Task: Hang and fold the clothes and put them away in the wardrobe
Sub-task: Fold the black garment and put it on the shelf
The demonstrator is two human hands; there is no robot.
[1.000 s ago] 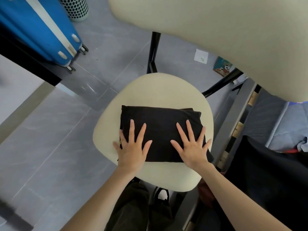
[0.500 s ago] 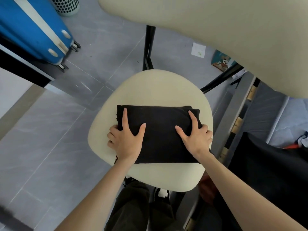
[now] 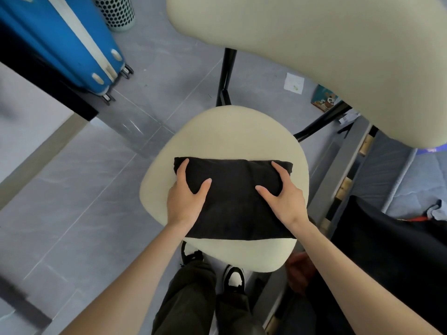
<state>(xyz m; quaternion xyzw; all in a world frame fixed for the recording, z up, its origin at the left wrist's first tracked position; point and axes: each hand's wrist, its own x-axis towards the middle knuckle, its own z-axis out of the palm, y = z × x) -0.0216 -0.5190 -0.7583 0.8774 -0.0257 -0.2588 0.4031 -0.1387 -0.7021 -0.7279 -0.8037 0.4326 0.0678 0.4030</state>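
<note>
A folded black garment (image 3: 233, 201) lies as a thick rectangle on the cream chair seat (image 3: 229, 131). My left hand (image 3: 186, 199) grips its left end, thumb on top and fingers wrapped round the edge. At the right end my right hand (image 3: 283, 194) grips the same way, thumb on top, fingers curled over the side. The garment's front edge looks slightly raised off the seat.
The chair's cream backrest (image 3: 326, 56) fills the upper right. A blue suitcase (image 3: 67, 42) and a perforated bin (image 3: 113, 10) stand upper left on the grey tile floor. A bed frame (image 3: 348, 180) and dark fabric (image 3: 387, 250) lie to the right.
Both hands went from lying flat on the garment to sliding outward and curling round its two ends. The folded garment has bunched up between them.
</note>
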